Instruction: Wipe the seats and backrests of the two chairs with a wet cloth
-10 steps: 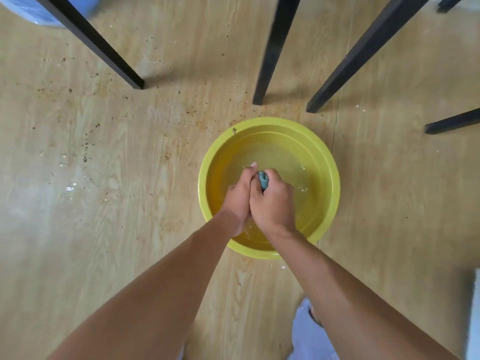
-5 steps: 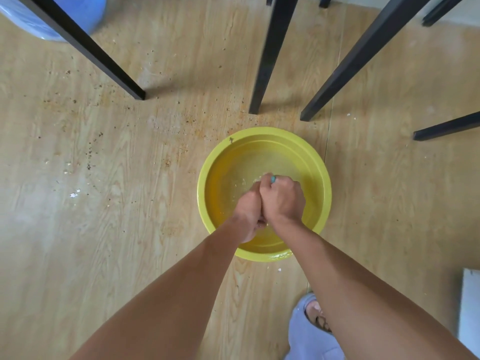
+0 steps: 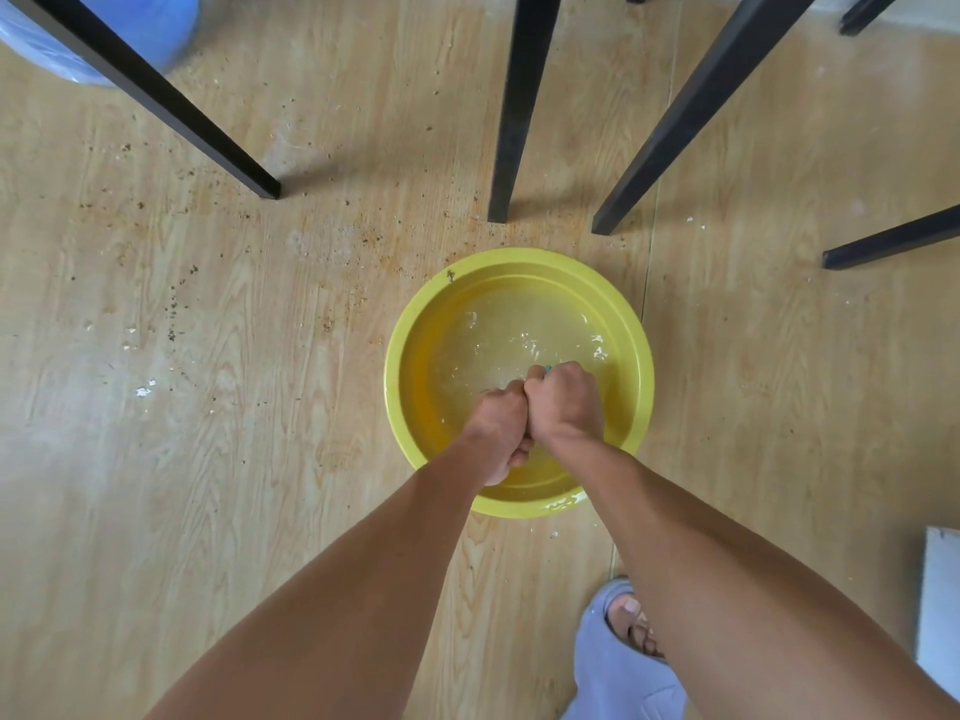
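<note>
A yellow basin (image 3: 402, 356) holding rippled water stands on the wooden floor. Above it my left hand (image 3: 501, 431) and my right hand (image 3: 566, 400) are pressed together as fists around a blue-green cloth (image 3: 547, 367). Only a sliver of the cloth shows at my right knuckles; the rest is hidden inside both fists. Black chair legs (image 3: 514, 127) stand just beyond the basin; seats and backrests are out of view.
More black legs slant in at the left (image 3: 171, 109) and right (image 3: 691, 116), (image 3: 893, 239). A blue container (image 3: 140, 28) sits top left. My foot in a pale slipper (image 3: 621, 662) is bottom right beside a white object (image 3: 943, 605). The floor is speckled with dirt.
My fists have closed tighter over the cloth, hiding most of it, and shifted toward the near side of the basin. The water has become more disturbed.
</note>
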